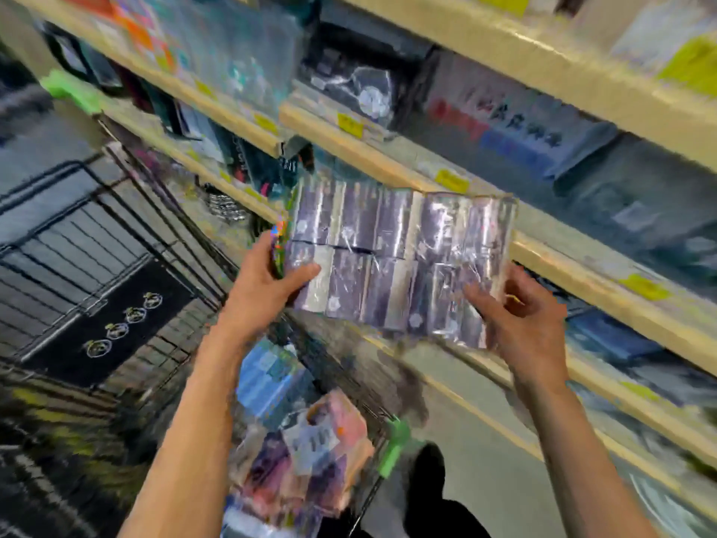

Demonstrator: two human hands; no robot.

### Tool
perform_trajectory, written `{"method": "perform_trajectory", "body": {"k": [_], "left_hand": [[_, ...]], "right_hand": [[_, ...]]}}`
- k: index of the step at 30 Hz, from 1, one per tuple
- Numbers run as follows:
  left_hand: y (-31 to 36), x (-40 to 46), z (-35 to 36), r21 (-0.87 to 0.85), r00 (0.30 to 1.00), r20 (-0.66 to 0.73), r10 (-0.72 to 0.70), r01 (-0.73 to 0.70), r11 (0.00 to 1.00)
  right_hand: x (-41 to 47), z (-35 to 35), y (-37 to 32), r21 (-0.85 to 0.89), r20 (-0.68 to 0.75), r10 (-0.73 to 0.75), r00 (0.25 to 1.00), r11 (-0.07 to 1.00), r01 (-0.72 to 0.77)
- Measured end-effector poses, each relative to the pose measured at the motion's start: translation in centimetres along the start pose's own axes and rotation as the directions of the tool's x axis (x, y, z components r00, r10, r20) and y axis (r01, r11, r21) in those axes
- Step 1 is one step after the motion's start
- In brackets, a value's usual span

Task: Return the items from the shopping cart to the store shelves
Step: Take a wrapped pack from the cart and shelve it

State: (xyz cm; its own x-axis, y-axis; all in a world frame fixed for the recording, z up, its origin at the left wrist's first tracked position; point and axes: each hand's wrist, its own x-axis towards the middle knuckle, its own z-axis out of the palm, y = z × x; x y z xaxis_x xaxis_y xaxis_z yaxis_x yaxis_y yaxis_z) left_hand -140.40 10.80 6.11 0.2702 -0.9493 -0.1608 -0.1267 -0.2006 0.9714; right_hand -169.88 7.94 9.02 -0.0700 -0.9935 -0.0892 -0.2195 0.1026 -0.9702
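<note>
Down at six o'clock, nearest of all, the shopping cart [372, 495] with its green corner guard shows packets still piled in the basket, a pinkish packet [326, 432] on top and a blue one [267, 376] behind it, so by my reading the job is far from finished. Both forearms rise from the bottom edge. The left hand [267, 281] grips the left end of a shrink-wrapped multipack [395, 262] of purple items, thumb laid across the front film, the other fingers hidden behind. At three o'clock of the pack, the right hand [520, 316] takes the lower right corner, fingers [481, 300] curled onto the wrap. The pack hangs in the air, tilted, clear of the cart and just in front of the wooden shelf edge [582, 266], which carries yellow price tags [452, 180].

This looks like the carry step: item lifted out, not yet placed. The picture is blurred, so labels are unreadable.

Beyond, at one o'clock, the shelf holds dark wrapped packs [368, 87] of what may be the same kind. Next move, I judge: find the matching slot, level the pack, slide it in over the lip and only then loosen both grips.
</note>
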Motion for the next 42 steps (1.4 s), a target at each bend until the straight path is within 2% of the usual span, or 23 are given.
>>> {"method": "perform_trajectory", "body": {"k": [4, 6, 8, 13, 16, 19, 23, 27, 28, 32, 33, 34, 36, 37, 38, 39, 40, 42], "left_hand": [[4.5, 5.4, 4.6, 0.03, 0.99, 0.083, 0.117, -0.12, 0.992], [6.3, 8.3, 6.6, 0.039, 0.985, 0.102, 0.141, -0.146, 0.989], [7.8, 10.5, 8.5, 0.032, 0.98, 0.121, 0.158, -0.163, 0.986], [10.4, 15.7, 11.7, 0.041, 0.983, 0.096, 0.157, -0.161, 0.986], [10.9, 18.2, 12.3, 0.034, 0.988, 0.07, 0.137, -0.14, 0.99], [11.3, 20.1, 12.9, 0.045, 0.99, 0.022, 0.141, -0.142, 0.989], [11.6, 21.1, 14.1, 0.164, 0.973, -0.062, 0.22, -0.208, 0.964], [11.9, 21.6, 14.8, 0.361, 0.949, -0.15, 0.277, -0.208, 0.909], [12.0, 21.8, 14.8, 0.378, 0.945, -0.152, 0.29, -0.215, 0.9], [12.3, 22.7, 14.5, 0.265, 0.927, -0.239, 0.288, -0.223, 0.938], [12.2, 23.0, 14.6, 0.32, 0.929, -0.219, 0.3, -0.222, 0.921], [12.3, 23.0, 14.6, 0.461, 0.939, -0.162, 0.304, -0.2, 0.864], [12.4, 22.4, 14.5, 0.725, 0.937, -0.112, 0.331, -0.151, 0.672], [12.3, 21.8, 14.4, 0.788, 0.921, -0.094, 0.379, -0.164, 0.593], [12.1, 21.2, 14.5, 0.803, 0.892, -0.07, 0.447, -0.215, 0.556], [11.9, 20.5, 14.4, 0.783, 0.857, -0.066, 0.511, -0.272, 0.559], [11.6, 19.5, 14.3, 0.723, 0.826, -0.092, 0.556, -0.329, 0.608], [9.7, 17.7, 12.9, 0.552, 0.794, -0.191, 0.578, -0.4, 0.732]], "right_hand": [[2.7, -4.2, -1.3, -0.061, -0.204, -0.109, 0.973, 0.993, 0.098], [4.5, -5.1, -2.0, -0.002, -0.356, -0.136, 0.924, 0.989, 0.145], [6.6, -5.4, -2.6, 0.034, -0.437, -0.131, 0.89, 0.986, 0.162], [11.8, -6.2, -2.5, 0.009, -0.341, -0.109, 0.934, 0.993, 0.119], [14.4, -6.2, -2.9, -0.095, -0.34, -0.071, 0.938, 0.995, 0.04], [15.7, -5.6, -3.7, -0.198, -0.334, -0.088, 0.939, 0.98, 0.021], [16.0, -4.4, -3.1, -0.313, -0.394, -0.079, 0.916, 0.948, -0.053], [16.9, -3.3, -2.1, -0.305, -0.46, -0.039, 0.887, 0.945, -0.116], [17.1, -3.2, -2.0, -0.301, -0.473, -0.046, 0.88, 0.947, -0.113], [17.3, -2.7, -1.8, -0.396, -0.5, -0.112, 0.859, 0.911, -0.112], [17.3, -2.9, -1.5, -0.419, -0.512, -0.115, 0.851, 0.898, -0.131], [17.4, -3.0, -1.3, -0.437, -0.53, -0.111, 0.84, 0.885, -0.159], [17.6, -3.0, -1.2, -0.46, -0.541, -0.112, 0.833, 0.869, -0.182], [17.4, -2.8, -1.3, -0.463, -0.543, -0.111, 0.832, 0.866, -0.186], [17.0, -2.5, -1.5, -0.481, -0.547, -0.119, 0.829, 0.855, -0.195], [16.5, -2.3, -1.8, -0.51, -0.559, -0.146, 0.816, 0.837, -0.199], [15.8, -2.0, -2.1, -0.55, -0.567, -0.216, 0.795, 0.818, -0.17], [14.0, -0.5, -2.2, -0.589, -0.502, -0.429, 0.751, 0.806, 0.067]]}}
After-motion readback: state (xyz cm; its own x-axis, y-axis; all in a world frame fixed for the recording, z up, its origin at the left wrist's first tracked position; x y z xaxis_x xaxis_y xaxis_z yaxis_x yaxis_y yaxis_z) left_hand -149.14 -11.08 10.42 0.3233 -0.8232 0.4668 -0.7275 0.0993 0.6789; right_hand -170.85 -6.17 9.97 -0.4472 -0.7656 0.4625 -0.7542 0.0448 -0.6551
